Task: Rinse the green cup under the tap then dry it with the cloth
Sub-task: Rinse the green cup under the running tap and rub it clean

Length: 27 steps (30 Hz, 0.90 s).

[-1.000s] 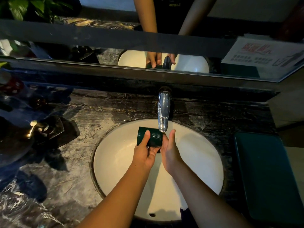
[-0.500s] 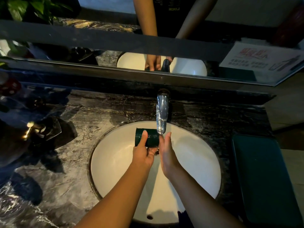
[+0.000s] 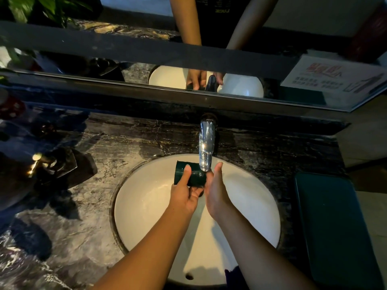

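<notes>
The dark green cup (image 3: pixel 193 174) lies on its side over the white sink basin (image 3: pixel 146 206), just under the chrome tap (image 3: pixel 206 147). My left hand (image 3: pixel 185 194) grips it from below, thumb across its side. My right hand (image 3: pixel 215 190) stands edge-up against the cup's right end, fingers straight. No water stream is visible. A green cloth (image 3: pixel 333 227) lies flat on the counter to the right of the basin.
Dark marble counter (image 3: pixel 83 216) surrounds the basin. A black dispenser with a brass pump (image 3: pixel 39 162) sits at the left. A mirror (image 3: pixel 209 84) runs along the back, with a plant (image 3: pixel 37 9) at the upper left and a printed sign (image 3: pixel 335 78) at the right.
Both hands and the cup stay under the tap with hardly any shift; the view has moved slightly.
</notes>
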Tool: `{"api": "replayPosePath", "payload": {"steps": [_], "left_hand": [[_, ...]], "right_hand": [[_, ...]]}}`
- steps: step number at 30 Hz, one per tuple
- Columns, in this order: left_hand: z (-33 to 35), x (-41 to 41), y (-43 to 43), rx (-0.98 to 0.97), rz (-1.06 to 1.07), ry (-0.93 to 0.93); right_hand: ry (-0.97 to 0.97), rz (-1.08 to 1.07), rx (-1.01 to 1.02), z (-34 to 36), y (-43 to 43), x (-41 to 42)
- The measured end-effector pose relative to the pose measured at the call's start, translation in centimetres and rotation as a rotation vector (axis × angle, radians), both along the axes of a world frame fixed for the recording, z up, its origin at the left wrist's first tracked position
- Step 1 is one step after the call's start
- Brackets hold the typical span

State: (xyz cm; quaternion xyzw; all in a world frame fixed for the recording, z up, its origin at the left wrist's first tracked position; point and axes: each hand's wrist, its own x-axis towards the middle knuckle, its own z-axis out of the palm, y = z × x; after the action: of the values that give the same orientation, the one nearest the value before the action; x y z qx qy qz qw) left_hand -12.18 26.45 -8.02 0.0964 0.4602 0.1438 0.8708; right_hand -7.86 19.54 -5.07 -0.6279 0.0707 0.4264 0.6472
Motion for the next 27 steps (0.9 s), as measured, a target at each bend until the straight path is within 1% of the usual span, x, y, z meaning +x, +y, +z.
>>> {"api": "replayPosePath", "payload": {"steps": [2, 7, 11, 13, 17, 20, 22, 27], "left_hand": [[0.1, 0.0, -0.3, 0.002, -0.002, -0.008], [-0.1, -0.2, 1.0, -0.003, 0.013, -0.003], [0.6, -0.2, -0.3, 0.003, -0.039, -0.021], [0.8, -0.1, -0.5, -0.011, -0.022, -0.006], [0.5, 0.2, 0.4, -0.032, 0.032, 0.028], [0.7, 0.2, -0.4, -0.028, -0.016, 0.033], [0.9, 0.1, -0.9, -0.024, -0.022, 0.019], [0.7, 0.0, 0.3, -0.019, 0.032, 0.059]], "right_hand": [[-0.001, -0.018, -0.016, -0.6, -0.2, 0.1], [-0.036, 0.062, -0.013, -0.2, -0.2, -1.2], [-0.038, 0.017, -0.03, -0.9, -0.5, 0.2], [-0.039, 0.016, -0.023, -1.3, -0.9, -0.1], [-0.078, 0.091, -0.004, -0.5, -1.4, -1.9], [-0.081, 0.063, 0.017, -0.4, -1.2, -0.5], [-0.091, 0.041, -0.015, -0.6, -1.1, -0.1], [-0.09, 0.107, -0.011, -0.2, -1.3, -1.9]]}}
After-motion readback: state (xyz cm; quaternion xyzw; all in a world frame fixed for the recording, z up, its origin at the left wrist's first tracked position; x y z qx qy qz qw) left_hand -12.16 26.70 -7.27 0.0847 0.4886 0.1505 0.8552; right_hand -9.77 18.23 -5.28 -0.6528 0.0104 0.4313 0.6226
